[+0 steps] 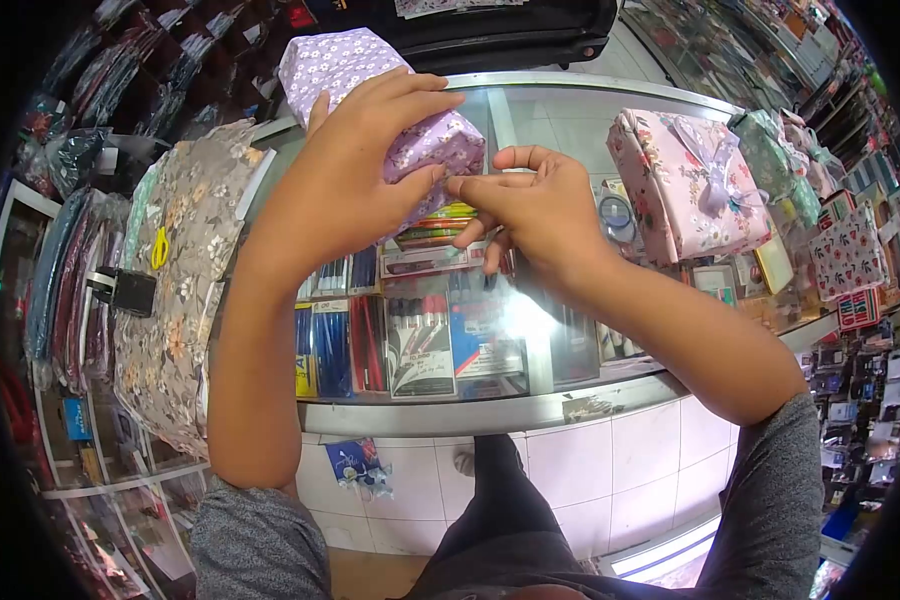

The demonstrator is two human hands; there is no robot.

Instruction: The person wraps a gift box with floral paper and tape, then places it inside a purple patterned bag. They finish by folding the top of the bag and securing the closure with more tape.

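A package in purple floral paper stands tilted on the glass counter at the upper middle. My left hand rests around its near side, fingers spread over the top and the thumb on the lower part. Close to the package's right lower edge is my right hand, with thumb and index finger pinched together and the other fingers loosely curled. What the pinch holds, if anything, is too small to make out. The tips of my left thumb and right fingers nearly meet.
A pink floral package with a ribbon bow sits at the right. Grey floral wrapping paper lies at the left, bearing yellow scissors and a black tape dispenser. Pens and markers show beneath the counter glass.
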